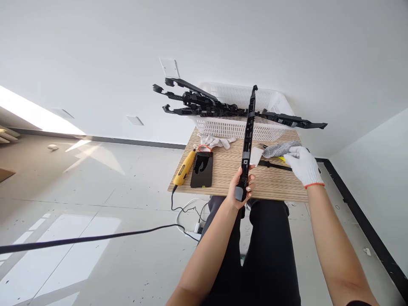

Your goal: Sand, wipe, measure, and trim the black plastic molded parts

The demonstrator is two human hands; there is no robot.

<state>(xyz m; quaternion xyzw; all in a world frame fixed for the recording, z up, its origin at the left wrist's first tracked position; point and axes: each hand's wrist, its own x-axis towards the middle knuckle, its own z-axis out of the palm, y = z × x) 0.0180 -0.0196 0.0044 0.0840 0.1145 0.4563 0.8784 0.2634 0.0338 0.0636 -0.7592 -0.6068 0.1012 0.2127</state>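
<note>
My bare left hand grips the near end of a long black plastic rail, which points away from me over the small wooden table. My right hand wears a white knit glove with an orange cuff. It rests on the table's right side, its fingers on a grey glove and close to a thin black tool with a yellow part. Whether it grips anything, I cannot tell. A small white piece lies beside the rail.
A white mesh basket at the table's far edge carries several long black rails sticking out both sides. A yellow electric screwdriver, a black phone and white gloves lie left. Cables run across the floor.
</note>
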